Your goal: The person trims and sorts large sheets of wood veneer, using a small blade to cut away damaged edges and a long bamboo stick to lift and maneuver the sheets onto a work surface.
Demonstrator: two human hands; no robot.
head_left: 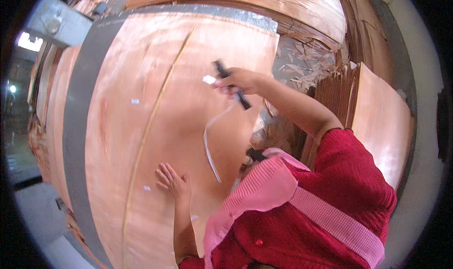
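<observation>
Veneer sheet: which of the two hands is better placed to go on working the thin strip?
Probably the right hand: it grips the dark tool at the upper end of the thin strip. The left hand lies flat on the veneer sheet, open, beside the strip's lower end.

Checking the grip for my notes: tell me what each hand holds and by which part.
The right hand holds a dark slim tool, grip around its middle. The left hand holds nothing, lying flat on the veneer sheet.
</observation>
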